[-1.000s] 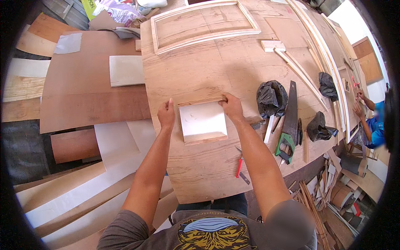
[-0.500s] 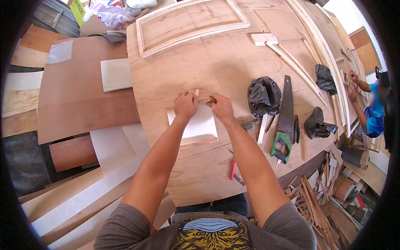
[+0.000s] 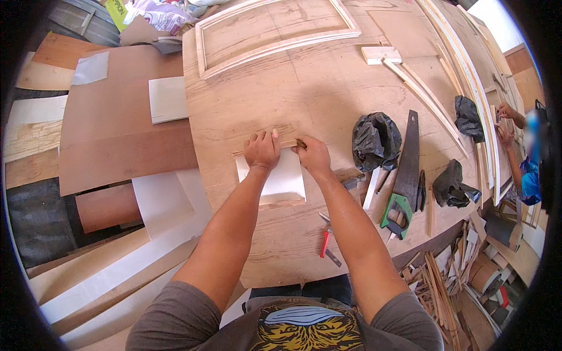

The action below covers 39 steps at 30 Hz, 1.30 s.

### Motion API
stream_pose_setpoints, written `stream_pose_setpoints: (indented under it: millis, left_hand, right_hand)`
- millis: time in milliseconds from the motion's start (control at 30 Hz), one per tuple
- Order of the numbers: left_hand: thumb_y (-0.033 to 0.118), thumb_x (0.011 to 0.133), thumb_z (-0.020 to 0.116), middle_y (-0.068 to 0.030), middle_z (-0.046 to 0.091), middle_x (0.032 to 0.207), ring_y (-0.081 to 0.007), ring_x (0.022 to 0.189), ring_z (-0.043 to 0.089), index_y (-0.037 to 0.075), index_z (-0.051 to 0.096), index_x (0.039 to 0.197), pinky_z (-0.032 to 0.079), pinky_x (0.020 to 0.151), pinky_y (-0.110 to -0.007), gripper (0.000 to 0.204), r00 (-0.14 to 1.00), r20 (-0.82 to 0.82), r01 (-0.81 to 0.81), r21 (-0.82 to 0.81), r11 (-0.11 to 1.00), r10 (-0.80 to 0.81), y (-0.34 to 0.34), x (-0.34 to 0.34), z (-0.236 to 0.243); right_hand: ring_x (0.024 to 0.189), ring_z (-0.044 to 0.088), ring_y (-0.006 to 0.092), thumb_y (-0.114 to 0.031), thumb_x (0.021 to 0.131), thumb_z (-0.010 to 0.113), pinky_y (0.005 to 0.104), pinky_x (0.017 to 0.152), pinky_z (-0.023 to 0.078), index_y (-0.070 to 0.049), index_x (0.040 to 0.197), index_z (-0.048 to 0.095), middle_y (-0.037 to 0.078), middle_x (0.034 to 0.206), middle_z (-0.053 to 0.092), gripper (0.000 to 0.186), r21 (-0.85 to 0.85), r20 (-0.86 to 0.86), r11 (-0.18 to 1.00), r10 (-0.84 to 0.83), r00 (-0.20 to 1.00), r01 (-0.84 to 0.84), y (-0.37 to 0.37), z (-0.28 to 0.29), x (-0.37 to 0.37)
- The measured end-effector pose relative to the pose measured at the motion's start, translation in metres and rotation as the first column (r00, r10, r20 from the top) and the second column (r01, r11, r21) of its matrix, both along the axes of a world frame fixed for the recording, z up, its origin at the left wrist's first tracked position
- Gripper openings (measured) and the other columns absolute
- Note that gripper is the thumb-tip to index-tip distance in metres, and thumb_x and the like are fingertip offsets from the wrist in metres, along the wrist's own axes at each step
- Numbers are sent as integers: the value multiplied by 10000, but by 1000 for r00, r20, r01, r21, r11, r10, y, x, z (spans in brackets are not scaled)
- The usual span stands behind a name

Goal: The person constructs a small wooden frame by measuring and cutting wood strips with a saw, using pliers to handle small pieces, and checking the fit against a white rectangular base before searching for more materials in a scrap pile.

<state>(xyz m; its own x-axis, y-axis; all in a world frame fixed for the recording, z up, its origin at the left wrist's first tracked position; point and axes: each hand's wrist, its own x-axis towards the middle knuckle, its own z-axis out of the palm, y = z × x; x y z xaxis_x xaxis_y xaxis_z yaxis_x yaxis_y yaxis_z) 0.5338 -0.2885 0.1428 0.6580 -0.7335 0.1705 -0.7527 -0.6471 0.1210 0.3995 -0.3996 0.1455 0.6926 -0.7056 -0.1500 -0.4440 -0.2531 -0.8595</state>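
Note:
A white square panel [image 3: 283, 182] with wooden strips along its far and near edges lies on the plywood tabletop [image 3: 246, 105]. My left hand [image 3: 262, 149] is closed over the far wooden strip [image 3: 288, 144], thumb toward the middle. Just right of it, my right hand [image 3: 312, 155] grips the same strip's right end; a small dark bit at its fingertips is too small to name. A red-handled tool [image 3: 325, 244] lies below, beside my right forearm. To the right lie a crumpled black bag [image 3: 374, 140] and a green-handled saw [image 3: 408, 169].
A rectangular wooden frame [image 3: 280, 39] and long strips [image 3: 421, 102] lie on the table. Stacked sheets [image 3: 123, 117] are on the left, offcuts [image 3: 436, 284] on the floor at lower right. A co-worker's hands [image 3: 504, 131] work at the right end.
My left hand has moved right from the panel's left corner onto the middle of the far strip. My right hand has shifted slightly left. The view has moved slightly.

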Motion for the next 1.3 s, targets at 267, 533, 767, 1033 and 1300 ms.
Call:
stream_pose_setpoints:
  millis: [267, 533, 767, 1033, 1300]
  left_hand:
    - [356, 1011, 452, -51, 694, 964, -300, 941, 625, 108, 715, 921, 458, 828, -466, 372, 1000, -11, 5, -45, 999, -6, 1, 0, -5]
    - [365, 1029, 420, -104, 705, 1075, -330, 1028, 636, 94, 707, 1003, 476, 877, -486, 396, 994, -101, -20, 127, 992, 33, 2, 1, 6]
    - [365, 1030, 423, -68, 708, 1001, -289, 993, 634, 112, 686, 902, 462, 857, -472, 387, 999, -21, -25, 54, 998, 26, 1, 4, -10]
    - [369, 1035, 414, -68, 713, 994, -294, 976, 639, 113, 693, 902, 460, 839, -464, 402, 1000, 11, 1, 37, 999, -1, -1, 0, 0]
    - [375, 1029, 427, -69, 717, 1011, -291, 999, 643, 115, 713, 944, 470, 842, -458, 396, 999, 20, -32, 75, 997, 30, 5, 4, -8]
  right_hand:
    - [960, 665, 396, -196, 812, 770, 471, 822, 520, -39, 1101, 659, 212, 996, 692, 347, 157, -59, 987, 21, 998, -12, -4, 13, -3]
    - [1084, 590, 389, -245, 817, 758, 489, 932, 495, -33, 1152, 606, 176, 1100, 641, 425, -357, -243, 919, 82, 967, -167, 20, 24, -83]
    - [1106, 560, 350, -238, 835, 723, 510, 1014, 445, -45, 1076, 638, 151, 1109, 612, 320, -602, -309, 751, 92, 947, -270, 22, 7, -153]
    - [914, 630, 384, -4, 782, 629, 453, 828, 536, -4, 953, 669, 187, 931, 638, 176, -538, 60, 816, -216, 975, 214, -12, 41, -170]
    - [914, 644, 455, 24, 753, 589, 495, 813, 530, 46, 904, 649, 238, 1000, 666, 164, -545, -3, 822, -196, 981, 163, -56, 29, -151]
